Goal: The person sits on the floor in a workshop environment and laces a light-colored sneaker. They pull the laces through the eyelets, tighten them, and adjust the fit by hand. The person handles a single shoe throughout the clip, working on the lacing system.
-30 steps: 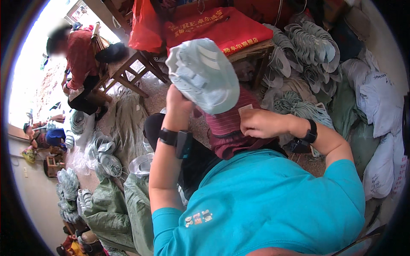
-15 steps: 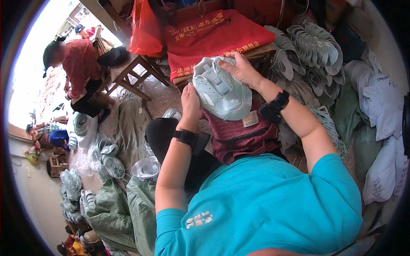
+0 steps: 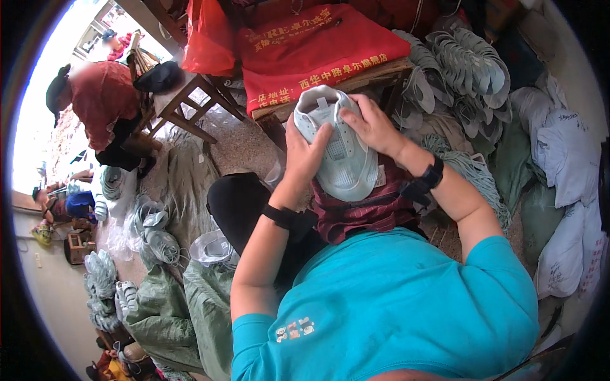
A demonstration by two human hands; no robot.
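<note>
A pale mint-white shoe upper [image 3: 346, 166] is held up between my two hands, its toe toward me and its collar opening away. My left hand [image 3: 306, 151] wraps its left side, the thumb lying over the lacing area. On the right side, my right hand [image 3: 373, 127] grips it near the collar, the thumb at the eyelets. The fingers under the upper are hidden. Below it, a dark red striped cloth [image 3: 356, 214] covers my lap.
A wooden bench [image 3: 368, 81] with a red printed cloth [image 3: 318, 51] stands just ahead. Bundles of pale shoe uppers [image 3: 470, 70] hang at the right, beside stuffed white sacks [image 3: 565, 159]. Green sacks [image 3: 165, 311] lie at the left. A person in red [image 3: 105, 101] bends near a wooden stool [image 3: 190, 105].
The shoe upper has turned more upright and come slightly nearer to me. My left thumb has moved onto its front, and my right hand has shifted lower along its side.
</note>
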